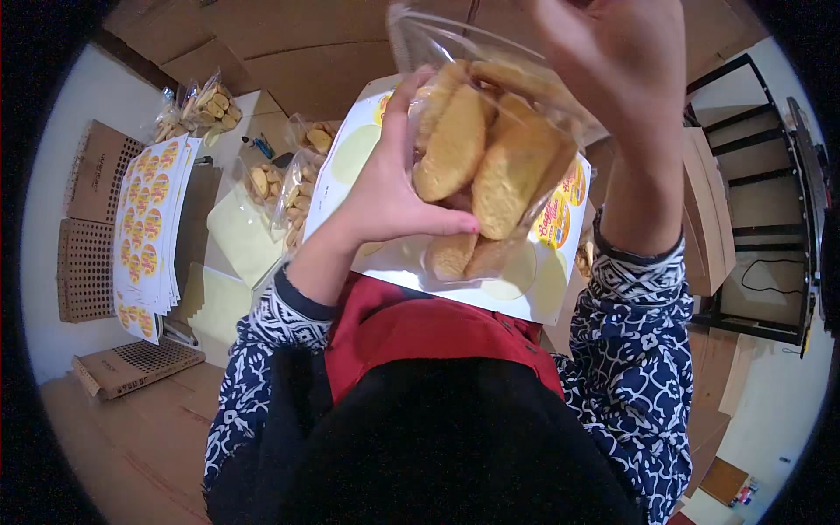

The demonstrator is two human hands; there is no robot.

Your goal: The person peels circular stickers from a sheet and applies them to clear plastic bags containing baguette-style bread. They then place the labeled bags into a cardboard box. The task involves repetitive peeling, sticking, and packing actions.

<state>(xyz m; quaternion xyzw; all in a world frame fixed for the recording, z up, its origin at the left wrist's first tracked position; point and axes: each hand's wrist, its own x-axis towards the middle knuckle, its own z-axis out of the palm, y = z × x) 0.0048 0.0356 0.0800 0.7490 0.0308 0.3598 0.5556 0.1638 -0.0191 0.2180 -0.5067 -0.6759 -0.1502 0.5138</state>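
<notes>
A clear plastic bag of golden biscuits (479, 157) is held up close to the camera. My left hand (385, 188) cups its lower left side, thumb across the bottom. Above it, my right hand (617, 61) pinches the bag's top at the upper right. Beneath the bag, on my lap, lies a white sticker sheet (534, 293) with a few round yellow labels left on it. Both of my sleeves are dark blue with a white pattern.
To the left lie a stack of sticker sheets (149, 227) with round yellow-orange labels, several filled biscuit bags (280, 184) and more bags (197, 101) farther back. Perforated cardboard boxes (87, 262) sit at the far left. A black metal frame (752, 201) stands on the right.
</notes>
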